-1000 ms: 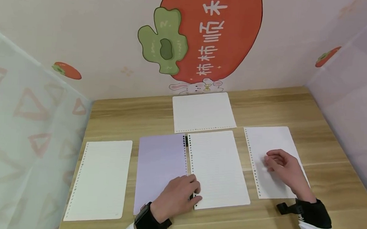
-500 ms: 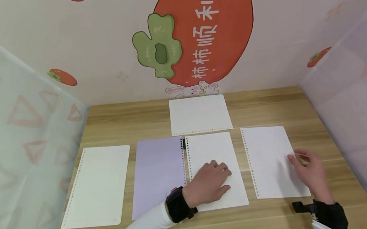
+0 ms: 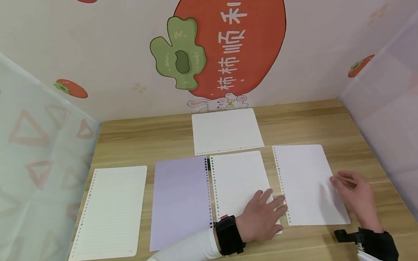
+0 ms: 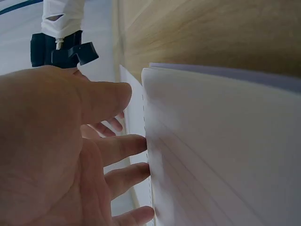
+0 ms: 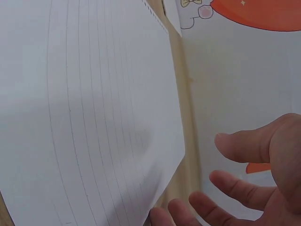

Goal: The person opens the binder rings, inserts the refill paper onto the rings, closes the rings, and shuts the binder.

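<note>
An open loose-leaf notebook lies on the table, its purple cover (image 3: 178, 196) at left and its lined white page (image 3: 236, 180) at right, with a dark binder strip between. My left hand (image 3: 263, 215) lies across the page's lower right edge with fingers spread. In the left wrist view its fingertips (image 4: 138, 143) are at the page's edge. My right hand (image 3: 357, 199) is at the right edge of a lined hole-punched sheet (image 3: 303, 180). The right wrist view shows that hand's thumb and fingers apart, the lowest fingertips (image 5: 160, 217) at the sheet's edge, nothing between them.
Another lined sheet (image 3: 112, 212) lies at the left of the wooden table (image 3: 129, 141). A further sheet (image 3: 227, 131) lies sideways at the back, against the printed wall (image 3: 128, 41). Walls also bound both sides.
My left hand has moved right from the notebook's binding across the page to its right edge, spreading its fingers. My right hand has shifted from over the right sheet to its right edge.
</note>
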Motion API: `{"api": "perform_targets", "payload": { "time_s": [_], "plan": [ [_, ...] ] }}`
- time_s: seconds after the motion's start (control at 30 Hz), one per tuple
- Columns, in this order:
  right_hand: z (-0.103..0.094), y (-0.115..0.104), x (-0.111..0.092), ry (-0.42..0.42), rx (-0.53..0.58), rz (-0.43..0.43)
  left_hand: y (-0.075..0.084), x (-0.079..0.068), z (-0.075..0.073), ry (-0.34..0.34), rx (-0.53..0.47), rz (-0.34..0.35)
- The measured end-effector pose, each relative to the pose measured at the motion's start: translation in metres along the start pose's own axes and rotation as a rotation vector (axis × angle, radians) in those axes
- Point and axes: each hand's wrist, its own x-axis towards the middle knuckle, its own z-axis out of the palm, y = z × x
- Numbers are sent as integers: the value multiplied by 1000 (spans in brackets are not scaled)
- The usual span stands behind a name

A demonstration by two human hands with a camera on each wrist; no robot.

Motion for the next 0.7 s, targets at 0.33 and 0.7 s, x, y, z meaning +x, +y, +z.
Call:
{"api": "perform_targets", "payload": {
  "time_s": [0.33,0.7],
  "plan": [
    [-9,2,6,-89,111,101,2,-1,0,-5,12,-18],
    [-18,12,18,-221,153,132,4,-2,-1,7,7,-33]
  ]
}}
